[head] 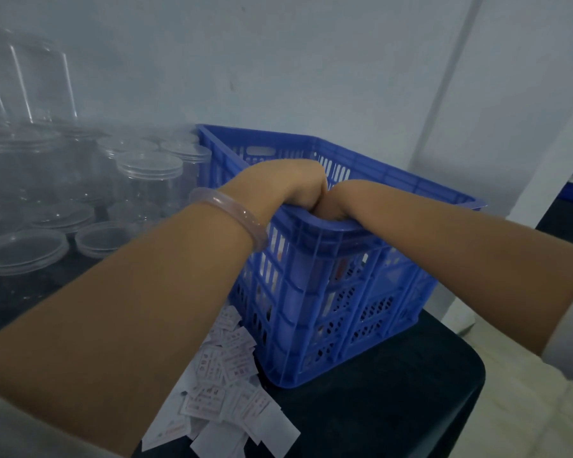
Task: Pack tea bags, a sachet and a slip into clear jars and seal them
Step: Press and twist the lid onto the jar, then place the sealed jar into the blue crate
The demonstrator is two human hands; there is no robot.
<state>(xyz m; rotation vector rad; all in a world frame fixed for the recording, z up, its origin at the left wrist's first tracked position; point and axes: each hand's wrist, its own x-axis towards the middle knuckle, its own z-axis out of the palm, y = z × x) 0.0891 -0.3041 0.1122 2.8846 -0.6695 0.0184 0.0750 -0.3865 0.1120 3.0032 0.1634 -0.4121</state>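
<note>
Both forearms reach in from the near edge and meet over the near rim of a blue crate (361, 292). The left hand (288, 183), with a pale bangle (232, 209) on its wrist, and the right hand (336, 206) are pressed together side by side and dip down inside. Their fingers are hidden below the rim, so I cannot tell whether they grip anything or hang loose.

Through the crate's slotted walls I catch hints of pale and reddish things, too broken up to name. Just beside the crate's near left corner a heap of paper packets (232, 375) lies on the dark desk (377, 408). They are small, white and red-printed, but whether sachets or slips I cannot say. I would expect them to be light and limp, apt to slide off one another, so each is best pinched by an edge.

Farther left stand the clear jars (149, 180), some capped, with loose lids (24, 249) lying flat nearer the front. The jars look like thin, stiff plastic, light and smooth. I judge them easy to tip, so a hand round the body would steady one while it is filled.
</note>
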